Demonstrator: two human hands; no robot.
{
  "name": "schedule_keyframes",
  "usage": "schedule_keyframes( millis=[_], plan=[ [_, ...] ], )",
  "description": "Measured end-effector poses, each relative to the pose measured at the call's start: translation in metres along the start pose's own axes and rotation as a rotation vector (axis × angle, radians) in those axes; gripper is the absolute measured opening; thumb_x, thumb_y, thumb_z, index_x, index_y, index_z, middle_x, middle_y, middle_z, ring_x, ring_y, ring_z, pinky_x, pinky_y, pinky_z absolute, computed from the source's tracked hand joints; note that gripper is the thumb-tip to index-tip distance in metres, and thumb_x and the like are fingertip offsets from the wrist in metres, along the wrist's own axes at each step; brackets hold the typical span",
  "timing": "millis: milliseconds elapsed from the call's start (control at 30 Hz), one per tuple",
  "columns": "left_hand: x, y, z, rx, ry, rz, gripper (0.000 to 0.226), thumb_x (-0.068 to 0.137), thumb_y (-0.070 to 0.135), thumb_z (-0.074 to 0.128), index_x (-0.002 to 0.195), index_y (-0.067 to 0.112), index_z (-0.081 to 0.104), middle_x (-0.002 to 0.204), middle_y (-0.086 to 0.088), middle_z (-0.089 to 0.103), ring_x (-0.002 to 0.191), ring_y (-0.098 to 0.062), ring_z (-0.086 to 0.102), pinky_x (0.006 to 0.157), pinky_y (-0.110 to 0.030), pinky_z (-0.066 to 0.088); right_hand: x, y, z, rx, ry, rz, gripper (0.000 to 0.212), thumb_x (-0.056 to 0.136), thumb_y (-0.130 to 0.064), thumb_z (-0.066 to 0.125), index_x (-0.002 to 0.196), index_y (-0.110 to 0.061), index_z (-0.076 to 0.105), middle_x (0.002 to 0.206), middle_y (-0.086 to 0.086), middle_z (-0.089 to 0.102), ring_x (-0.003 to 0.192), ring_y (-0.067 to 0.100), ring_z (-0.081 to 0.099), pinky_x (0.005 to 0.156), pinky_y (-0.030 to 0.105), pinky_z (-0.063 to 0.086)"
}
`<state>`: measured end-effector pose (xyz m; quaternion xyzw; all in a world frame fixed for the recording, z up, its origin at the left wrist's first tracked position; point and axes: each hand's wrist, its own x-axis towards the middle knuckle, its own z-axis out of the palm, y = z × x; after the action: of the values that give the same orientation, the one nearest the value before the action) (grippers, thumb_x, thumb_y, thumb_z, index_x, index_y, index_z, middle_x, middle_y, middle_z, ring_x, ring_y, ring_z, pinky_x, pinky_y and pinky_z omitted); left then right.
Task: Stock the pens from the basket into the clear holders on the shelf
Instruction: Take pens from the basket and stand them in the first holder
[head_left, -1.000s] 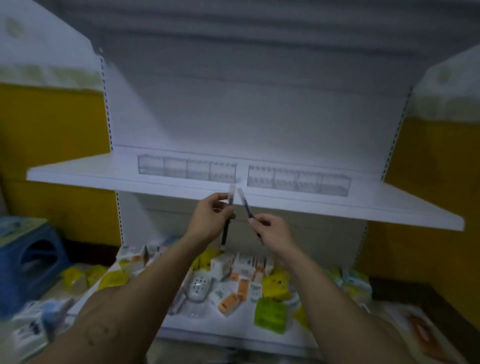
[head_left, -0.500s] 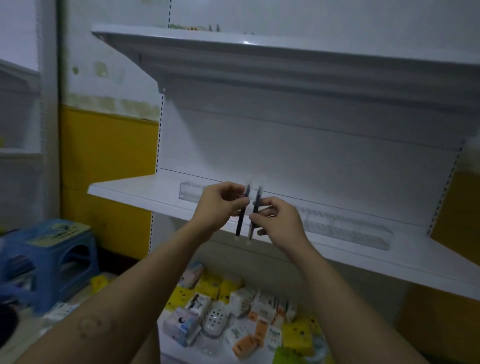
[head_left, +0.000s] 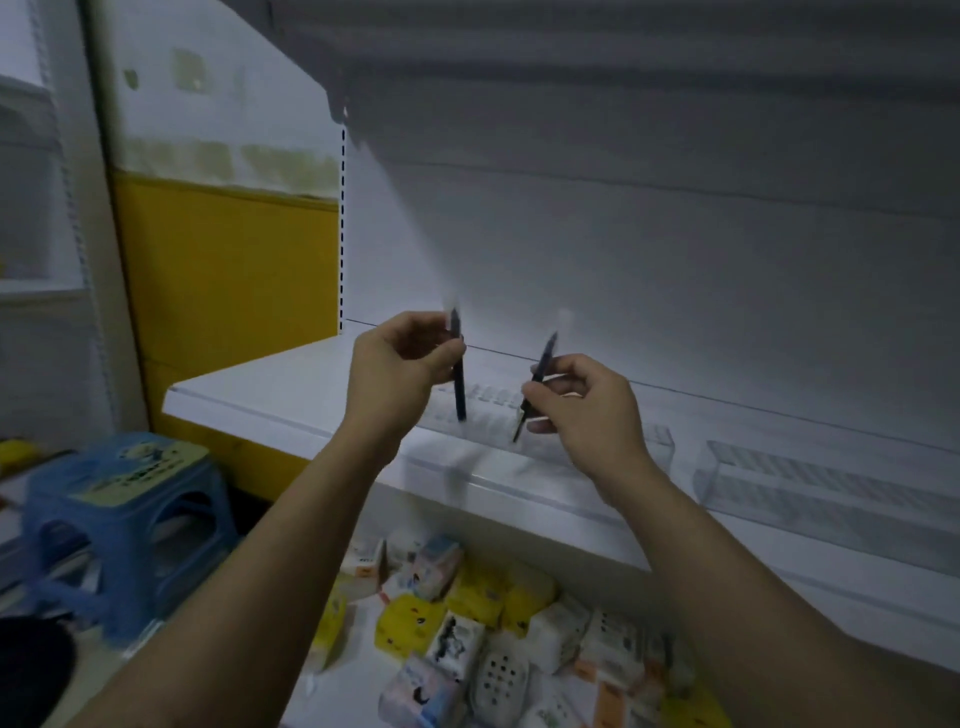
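In the head view, our left hand (head_left: 400, 364) pinches one dark pen (head_left: 460, 395) between thumb and curled fingers and holds it nearly upright. Our right hand (head_left: 582, 405) pinches a second pen (head_left: 544, 356) the same way, tilted with its top leaning right. Half a second ago the two pens stood side by side, almost touching; now they are apart, each hand carrying its own. We have also come closer to the shelf (head_left: 291, 395), so both pen tips now hang just above the near clear holder (head_left: 491, 402), which sits on the shelf behind our hands. A second clear holder (head_left: 810, 478) lies further right, and we see no pens in it. Both pens are blurred, so we cannot tell whether either tip has entered a slot. We judge that the pens have been separated so that each can go into its own slot, and that neither is stocked yet. The basket is out of view. A blue stool (head_left: 124, 509) stands at the left, and packets (head_left: 467, 623) lie on the lower shelf.
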<state>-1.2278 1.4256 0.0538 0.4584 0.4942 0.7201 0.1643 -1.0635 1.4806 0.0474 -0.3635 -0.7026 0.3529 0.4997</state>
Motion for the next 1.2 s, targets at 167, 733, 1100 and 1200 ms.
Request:
schedule_keyframes(
  millis=[167, 733, 1100, 1200],
  plan=[
    [0.068, -0.022, -0.005, -0.037, 0.056, 0.054, 0.022, 0.084, 0.005, 0.069, 0.104, 0.014, 0.067, 0.092, -0.002, 0.071, 0.086, -0.016, 0.070, 0.076, -0.032, 0.060, 0.063, 0.007, 0.045, 0.012, 0.117, -0.068, 0.009, 0.083, -0.014, 0.072, 0.091, -0.016, 0.068, 0.079, 0.000, 0.070, 0.070, 0.019, 0.071, 0.072, 0.041, 0.061],
    [0.123, -0.081, -0.012, 0.173, -0.142, 0.035, 0.020, 0.084, 0.008, 0.070, 0.102, 0.016, 0.066, 0.088, -0.002, 0.070, 0.083, -0.016, 0.069, 0.075, -0.033, 0.060, 0.112, 0.035, 0.110, -0.142, 0.056, -0.046, 0.010, 0.084, -0.018, 0.072, 0.089, -0.023, 0.063, 0.067, -0.002, 0.068, 0.065, 0.014, 0.067, 0.065, 0.026, 0.057],
    [0.105, -0.116, -0.014, 0.163, -0.096, 0.035, 0.020, 0.084, 0.016, 0.072, 0.102, 0.024, 0.067, 0.086, 0.006, 0.072, 0.080, -0.004, 0.068, 0.075, -0.018, 0.054, 0.107, 0.029, 0.110, -0.369, -0.013, -0.019, 0.015, 0.074, -0.017, 0.075, 0.073, -0.020, 0.061, 0.066, -0.007, 0.063, 0.062, 0.010, 0.060, 0.050, 0.019, 0.038],
    [0.103, -0.120, -0.013, 0.143, -0.090, 0.044, 0.021, 0.085, 0.014, 0.070, 0.105, 0.020, 0.069, 0.090, 0.004, 0.073, 0.083, -0.009, 0.069, 0.079, -0.026, 0.057, 0.106, 0.028, 0.111, -0.426, -0.073, 0.002, 0.015, 0.071, -0.017, 0.075, 0.069, -0.020, 0.061, 0.065, -0.007, 0.062, 0.060, 0.010, 0.057, 0.051, 0.020, 0.038]
  ],
)
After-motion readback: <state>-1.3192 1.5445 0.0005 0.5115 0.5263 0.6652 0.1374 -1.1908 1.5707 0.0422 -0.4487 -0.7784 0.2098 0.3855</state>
